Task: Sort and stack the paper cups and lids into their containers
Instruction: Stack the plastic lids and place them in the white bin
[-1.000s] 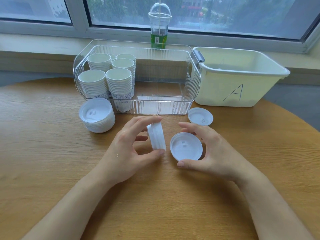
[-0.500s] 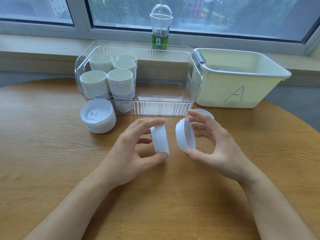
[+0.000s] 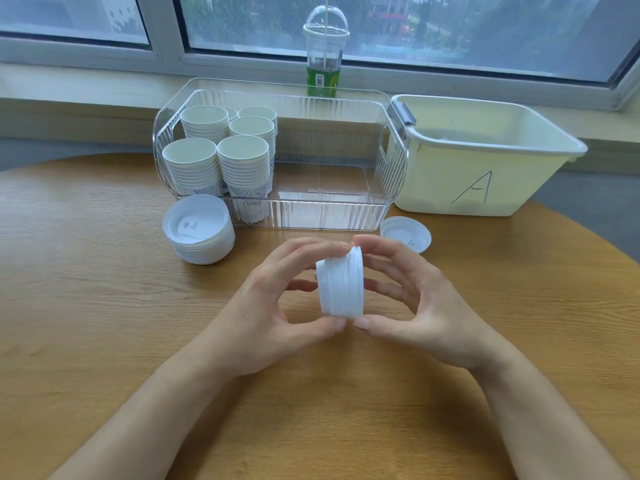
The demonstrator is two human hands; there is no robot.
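A short stack of white lids (image 3: 341,285) stands on edge above the table's middle, held from both sides. My left hand (image 3: 273,306) grips its left part between thumb and fingers. My right hand (image 3: 412,299) presses a lid onto its right end, thumb below and fingers on top. A taller pile of white lids (image 3: 199,233) sits on the table at the left. One single lid (image 3: 407,233) lies flat at the right. Several stacks of paper cups (image 3: 221,154) fill the left end of the clear ribbed bin (image 3: 346,216).
A cream tub (image 3: 485,168) marked "A" stands right of the clear bin. A clear domed drink cup (image 3: 323,53) with a green label sits on the window sill behind. The round wooden table (image 3: 104,323) curves away at the far right.
My right hand lifted a lid off the table, turned it on edge and brought it left against the stack in my left hand. The two hands now meet around one stack.
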